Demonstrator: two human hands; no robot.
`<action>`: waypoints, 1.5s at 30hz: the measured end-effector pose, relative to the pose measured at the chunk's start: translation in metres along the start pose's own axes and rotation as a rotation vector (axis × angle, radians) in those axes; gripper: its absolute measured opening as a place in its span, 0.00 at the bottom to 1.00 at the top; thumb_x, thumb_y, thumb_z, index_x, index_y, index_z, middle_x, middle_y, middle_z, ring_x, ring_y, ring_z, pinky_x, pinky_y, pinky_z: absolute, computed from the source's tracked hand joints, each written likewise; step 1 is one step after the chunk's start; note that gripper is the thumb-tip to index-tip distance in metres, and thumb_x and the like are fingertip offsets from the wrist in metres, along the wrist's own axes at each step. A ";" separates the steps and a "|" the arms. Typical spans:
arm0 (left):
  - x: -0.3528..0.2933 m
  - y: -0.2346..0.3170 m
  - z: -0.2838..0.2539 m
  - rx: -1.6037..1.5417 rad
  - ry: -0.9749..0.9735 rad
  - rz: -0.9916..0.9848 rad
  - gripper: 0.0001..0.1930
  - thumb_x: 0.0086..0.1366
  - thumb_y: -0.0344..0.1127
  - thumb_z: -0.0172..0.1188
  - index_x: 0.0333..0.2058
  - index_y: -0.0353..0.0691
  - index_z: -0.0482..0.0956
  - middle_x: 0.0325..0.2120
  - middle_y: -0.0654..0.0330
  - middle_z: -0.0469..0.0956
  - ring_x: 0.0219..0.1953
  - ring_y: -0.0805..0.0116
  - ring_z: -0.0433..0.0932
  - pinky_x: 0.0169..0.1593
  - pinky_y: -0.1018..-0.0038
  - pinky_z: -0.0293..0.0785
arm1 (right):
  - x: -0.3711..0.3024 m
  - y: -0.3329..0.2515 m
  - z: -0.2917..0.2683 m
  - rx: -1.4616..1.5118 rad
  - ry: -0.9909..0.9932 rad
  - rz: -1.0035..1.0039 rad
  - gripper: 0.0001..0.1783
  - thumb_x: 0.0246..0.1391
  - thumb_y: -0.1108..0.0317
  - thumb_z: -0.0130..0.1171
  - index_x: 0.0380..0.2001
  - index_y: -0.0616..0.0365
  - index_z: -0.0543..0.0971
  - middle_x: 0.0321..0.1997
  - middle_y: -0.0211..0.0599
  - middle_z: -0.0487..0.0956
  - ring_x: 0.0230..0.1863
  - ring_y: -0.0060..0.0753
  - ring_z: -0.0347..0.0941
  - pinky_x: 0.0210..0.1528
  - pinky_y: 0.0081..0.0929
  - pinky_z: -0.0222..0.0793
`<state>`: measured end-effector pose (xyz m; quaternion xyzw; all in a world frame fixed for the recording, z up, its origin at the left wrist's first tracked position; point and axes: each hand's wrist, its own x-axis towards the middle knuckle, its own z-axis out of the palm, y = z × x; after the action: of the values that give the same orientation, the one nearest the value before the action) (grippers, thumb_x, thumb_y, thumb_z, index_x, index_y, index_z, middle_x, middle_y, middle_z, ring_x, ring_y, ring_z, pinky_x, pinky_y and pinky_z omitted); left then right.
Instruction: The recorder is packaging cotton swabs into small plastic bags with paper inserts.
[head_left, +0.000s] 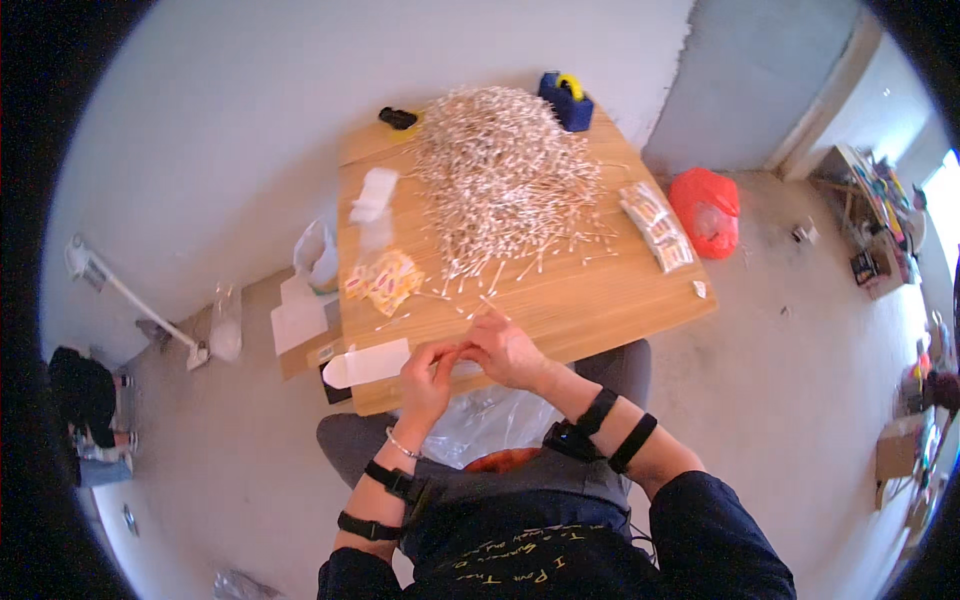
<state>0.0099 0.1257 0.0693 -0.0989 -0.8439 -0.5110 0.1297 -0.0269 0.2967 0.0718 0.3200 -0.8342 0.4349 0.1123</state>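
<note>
Head view: your left hand (428, 382) and right hand (508, 354) meet at fingertips; grip hidden, can't tell if anything's held. Cotton-swab pile (505, 180) beyond both, white card (372, 364) beside left. Pinch lightly, wrists steady.

Left hand (427, 388) and right hand (508, 354) meet over near edge of wooden bench (610, 315), large cotton-swab heap (505, 170) beyond, white card (376, 364) just left, red bag (706, 200) on floor (790, 390) to the right.

White-tipped cotton swabs (505, 180), heaped loosely on wooden table (590, 320), strays scattered around
</note>
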 end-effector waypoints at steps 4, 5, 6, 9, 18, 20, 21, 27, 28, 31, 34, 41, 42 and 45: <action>-0.007 0.000 0.006 -0.095 -0.073 -0.172 0.06 0.61 0.30 0.57 0.34 0.34 0.78 0.29 0.56 0.80 0.30 0.69 0.78 0.35 0.75 0.73 | -0.014 -0.007 -0.015 0.012 0.002 0.038 0.07 0.47 0.67 0.61 0.25 0.58 0.77 0.26 0.41 0.73 0.33 0.49 0.70 0.36 0.40 0.67; -0.007 0.004 0.009 -0.097 -0.082 -0.164 0.06 0.61 0.30 0.57 0.34 0.34 0.78 0.29 0.56 0.80 0.30 0.69 0.78 0.35 0.75 0.73 | -0.018 -0.007 -0.017 -0.005 -0.006 0.061 0.06 0.47 0.67 0.61 0.25 0.58 0.77 0.26 0.42 0.73 0.32 0.50 0.70 0.35 0.41 0.67; -0.007 0.010 0.013 -0.145 -0.111 -0.213 0.07 0.63 0.32 0.56 0.34 0.33 0.78 0.29 0.58 0.80 0.30 0.72 0.77 0.35 0.76 0.72 | -0.023 -0.005 -0.021 -0.010 0.003 0.065 0.06 0.47 0.67 0.61 0.25 0.58 0.77 0.26 0.42 0.73 0.32 0.50 0.70 0.35 0.41 0.67; -0.010 0.005 0.023 -0.260 -0.100 -0.264 0.10 0.66 0.34 0.53 0.36 0.32 0.77 0.29 0.62 0.79 0.30 0.75 0.76 0.36 0.77 0.72 | -0.039 0.001 -0.034 0.068 -0.040 0.140 0.08 0.51 0.65 0.57 0.26 0.59 0.76 0.29 0.45 0.76 0.36 0.50 0.72 0.38 0.40 0.69; -0.038 -0.077 0.016 -0.357 -0.194 -0.509 0.09 0.67 0.32 0.50 0.39 0.32 0.75 0.31 0.62 0.76 0.31 0.77 0.73 0.37 0.80 0.72 | -0.184 0.152 -0.171 -0.204 0.739 0.816 0.09 0.53 0.66 0.58 0.30 0.63 0.79 0.20 0.31 0.75 0.22 0.23 0.72 0.22 0.24 0.67; -0.036 -0.085 0.021 -0.396 -0.174 -0.521 0.09 0.67 0.31 0.50 0.39 0.32 0.75 0.30 0.61 0.76 0.30 0.77 0.73 0.36 0.80 0.73 | -0.201 0.179 -0.200 -0.270 0.772 0.875 0.11 0.52 0.66 0.58 0.33 0.63 0.78 0.21 0.31 0.75 0.21 0.24 0.71 0.21 0.24 0.67; -0.035 -0.089 0.019 -0.403 -0.152 -0.548 0.08 0.67 0.30 0.50 0.39 0.31 0.75 0.30 0.61 0.76 0.29 0.77 0.74 0.35 0.80 0.74 | -0.196 0.180 -0.210 -0.164 0.870 0.986 0.15 0.49 0.65 0.60 0.39 0.63 0.77 0.31 0.41 0.76 0.32 0.36 0.72 0.33 0.32 0.68; -0.034 -0.080 0.011 -0.355 -0.105 -0.636 0.08 0.67 0.29 0.50 0.40 0.32 0.75 0.30 0.61 0.77 0.27 0.76 0.76 0.32 0.81 0.76 | -0.169 0.141 -0.187 -0.560 0.816 1.015 0.33 0.42 0.64 0.65 0.54 0.57 0.69 0.50 0.51 0.70 0.54 0.52 0.64 0.57 0.38 0.61; -0.037 -0.080 0.007 -0.364 -0.085 -0.621 0.08 0.67 0.29 0.50 0.40 0.32 0.75 0.30 0.61 0.77 0.27 0.76 0.76 0.32 0.81 0.76 | -0.164 0.137 -0.178 -0.592 0.772 0.937 0.35 0.41 0.64 0.66 0.55 0.56 0.68 0.51 0.51 0.68 0.55 0.54 0.62 0.58 0.37 0.59; -0.036 -0.080 0.011 -0.379 -0.103 -0.622 0.08 0.66 0.29 0.51 0.40 0.32 0.75 0.30 0.60 0.77 0.28 0.76 0.76 0.32 0.80 0.76 | -0.163 0.140 -0.169 -0.704 0.645 1.042 0.35 0.40 0.63 0.67 0.54 0.56 0.68 0.53 0.50 0.66 0.56 0.51 0.62 0.58 0.38 0.61; -0.031 -0.077 0.017 -0.384 -0.131 -0.592 0.08 0.66 0.30 0.51 0.40 0.32 0.75 0.30 0.60 0.77 0.28 0.75 0.77 0.33 0.79 0.76 | -0.165 0.159 -0.189 -0.667 0.631 1.065 0.36 0.40 0.61 0.67 0.55 0.56 0.67 0.55 0.51 0.64 0.58 0.50 0.61 0.58 0.40 0.60; -0.038 -0.083 0.005 -0.374 -0.088 -0.625 0.09 0.67 0.31 0.51 0.41 0.32 0.73 0.30 0.59 0.77 0.28 0.73 0.77 0.33 0.79 0.77 | -0.129 0.169 -0.174 -0.652 0.732 1.066 0.34 0.42 0.59 0.66 0.53 0.60 0.67 0.57 0.53 0.63 0.60 0.51 0.59 0.59 0.43 0.59; -0.035 -0.082 0.011 -0.402 -0.104 -0.628 0.09 0.67 0.31 0.52 0.41 0.31 0.73 0.30 0.58 0.77 0.28 0.73 0.77 0.33 0.79 0.77 | -0.134 0.170 -0.174 -0.790 0.735 1.031 0.36 0.42 0.59 0.66 0.54 0.61 0.66 0.59 0.53 0.61 0.61 0.51 0.57 0.59 0.41 0.59; -0.033 -0.079 0.011 -0.441 -0.091 -0.665 0.09 0.66 0.30 0.52 0.41 0.31 0.73 0.29 0.58 0.77 0.29 0.73 0.78 0.33 0.79 0.77 | -0.089 0.143 -0.143 -0.861 0.614 0.926 0.35 0.42 0.59 0.66 0.54 0.61 0.67 0.58 0.53 0.63 0.60 0.51 0.58 0.58 0.39 0.60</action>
<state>0.0158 0.0978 -0.0125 0.1317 -0.7049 -0.6891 -0.1047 -0.0615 0.5095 0.0225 -0.2784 -0.9131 0.1399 0.2629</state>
